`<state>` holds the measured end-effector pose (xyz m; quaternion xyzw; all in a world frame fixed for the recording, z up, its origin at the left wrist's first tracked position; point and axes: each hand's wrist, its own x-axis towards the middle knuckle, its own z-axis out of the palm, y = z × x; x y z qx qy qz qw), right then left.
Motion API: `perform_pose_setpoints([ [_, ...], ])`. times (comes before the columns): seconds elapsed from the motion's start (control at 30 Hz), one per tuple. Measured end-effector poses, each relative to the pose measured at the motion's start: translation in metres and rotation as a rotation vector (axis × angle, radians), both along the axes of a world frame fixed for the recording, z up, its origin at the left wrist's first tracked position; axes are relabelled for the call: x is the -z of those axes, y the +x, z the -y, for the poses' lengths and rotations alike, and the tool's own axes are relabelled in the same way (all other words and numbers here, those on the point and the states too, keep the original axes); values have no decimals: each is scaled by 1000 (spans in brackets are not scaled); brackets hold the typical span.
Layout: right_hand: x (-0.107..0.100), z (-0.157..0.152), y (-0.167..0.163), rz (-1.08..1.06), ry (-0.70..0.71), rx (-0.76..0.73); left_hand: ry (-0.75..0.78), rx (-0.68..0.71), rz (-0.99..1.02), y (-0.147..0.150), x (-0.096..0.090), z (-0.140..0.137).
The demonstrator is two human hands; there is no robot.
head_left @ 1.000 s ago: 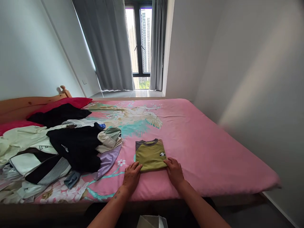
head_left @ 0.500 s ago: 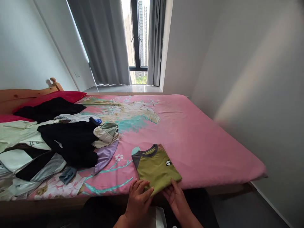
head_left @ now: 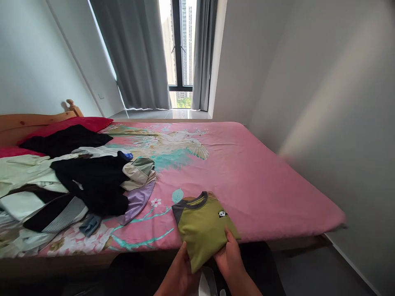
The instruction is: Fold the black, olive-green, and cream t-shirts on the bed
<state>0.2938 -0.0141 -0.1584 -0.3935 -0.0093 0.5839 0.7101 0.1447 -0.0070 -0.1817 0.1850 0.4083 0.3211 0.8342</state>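
A folded olive-green shirt point(head_left: 202, 224) with a dark grey neckband and a small panda patch lies at the bed's front edge, its near end hanging over. My left hand point(head_left: 182, 267) grips its lower left side, thumb along the edge and fingers underneath, mostly hidden. On the lower right, my right hand point(head_left: 230, 253) holds the cloth with the thumb on top and the other fingers below. The shirt's far end, with the collar, rests on the pink bedsheet point(head_left: 247, 185).
A heap of loose clothes, with a black garment point(head_left: 92, 181) and a purple cloth point(head_left: 138, 201), covers the bed's left side. A red pillow point(head_left: 89, 122) lies by the wooden headboard point(head_left: 37, 119). Below my hands is a pale container point(head_left: 208, 281). A wall stands at the right.
Both hands have taken hold of the shirt's near end and drawn it slightly towards me. My left hand has moved from on top of the cloth to beneath its edge.
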Motion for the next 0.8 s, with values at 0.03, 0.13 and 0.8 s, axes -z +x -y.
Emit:
perform_pose_setpoints([
  [0.03,-7,4,4,7,13,-8,-13,7,46,6,-10,-2],
  [0.13,-31,20,25,30,38,-22,10,20,85,23,-40,-2],
  [0.8,-121,-49,342,237,184,349,430,404,24,316,-143,-132],
])
